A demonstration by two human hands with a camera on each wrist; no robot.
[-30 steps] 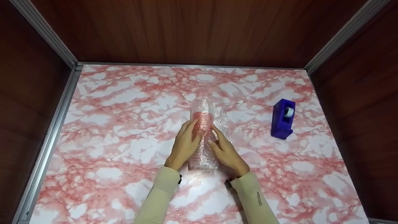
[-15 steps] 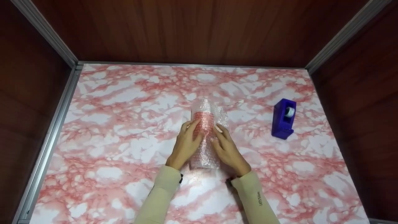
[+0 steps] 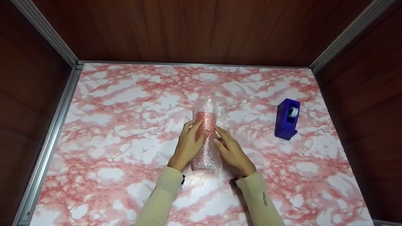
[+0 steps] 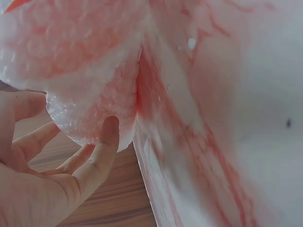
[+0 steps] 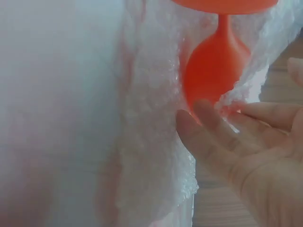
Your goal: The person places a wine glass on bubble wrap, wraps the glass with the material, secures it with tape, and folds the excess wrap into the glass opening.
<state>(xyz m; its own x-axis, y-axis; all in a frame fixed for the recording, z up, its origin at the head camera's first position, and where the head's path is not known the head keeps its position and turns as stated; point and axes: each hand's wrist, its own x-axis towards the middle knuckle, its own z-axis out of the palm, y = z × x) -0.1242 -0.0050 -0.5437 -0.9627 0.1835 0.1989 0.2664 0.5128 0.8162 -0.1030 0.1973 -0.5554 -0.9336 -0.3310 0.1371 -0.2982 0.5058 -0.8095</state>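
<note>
A red-orange stemmed goblet [image 5: 215,66] lies inside bubble wrap [image 3: 207,157], its foot and stem showing through the gap in the right wrist view. The wrapped bundle lies lengthwise in the middle of the table. On its left side my left hand [image 3: 186,142] holds the wrap, thumb over the top and fingers along the outer side. In the left wrist view those fingers curve about a fold of bubble wrap [image 4: 99,104]. My right hand [image 3: 231,149] holds the bundle's right side, with the wrap's edge between its fingers. A loose flap [image 3: 223,116] spreads beyond the right fingertips.
A purple tape dispenser [image 3: 286,121] with a roll of clear tape stands to the right on the red-and-white marbled table [image 3: 125,100]. Dark wood panels [image 3: 194,31] with metal edging enclose the back and both sides.
My right hand has shifted slightly to the right, its fingers resettling along the wrap. The flap on the right looks a little narrower, while my left hand stays nearly in place.
</note>
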